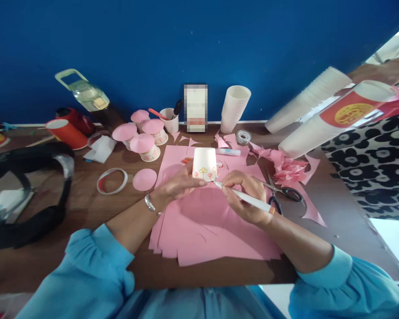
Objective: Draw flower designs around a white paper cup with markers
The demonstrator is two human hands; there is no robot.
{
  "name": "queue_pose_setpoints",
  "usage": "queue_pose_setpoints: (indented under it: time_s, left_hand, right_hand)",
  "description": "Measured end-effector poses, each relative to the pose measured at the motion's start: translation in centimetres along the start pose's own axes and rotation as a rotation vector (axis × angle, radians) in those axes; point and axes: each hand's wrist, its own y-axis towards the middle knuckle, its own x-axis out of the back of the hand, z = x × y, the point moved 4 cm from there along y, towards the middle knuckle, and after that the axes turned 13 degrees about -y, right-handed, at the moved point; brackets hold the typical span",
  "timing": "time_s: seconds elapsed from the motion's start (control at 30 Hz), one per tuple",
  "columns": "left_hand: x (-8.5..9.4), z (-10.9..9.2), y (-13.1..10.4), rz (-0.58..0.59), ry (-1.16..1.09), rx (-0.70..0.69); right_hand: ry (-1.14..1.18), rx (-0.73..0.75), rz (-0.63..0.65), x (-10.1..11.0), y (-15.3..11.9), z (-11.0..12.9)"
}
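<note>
My left hand grips a white paper cup, held upside down, with small yellow and pink flower drawings near its rim. My right hand holds a white marker with an orange end, its tip at or close to the cup's lower right rim. Both hands are above a stack of pink paper sheets. Behind the cup, a glue tube lies on the paper. Scissors with black handles are just right of my right hand.
Decorated cups with pink paper tops stand at the left back, near a pen cup and a phone. Stacked white cups are behind. Tape rolls, crumpled pink paper and a black headset lie around. Another person's arm shows at right.
</note>
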Motion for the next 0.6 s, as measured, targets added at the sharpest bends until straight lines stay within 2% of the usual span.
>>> queue_pose_setpoints:
  time_s: [0.6]
  left_hand:
    - [-0.03,-0.05,-0.26,-0.054,0.056,0.042]
  right_hand:
    - [-0.058,-0.015,0.023,-0.56,-0.28,-0.39]
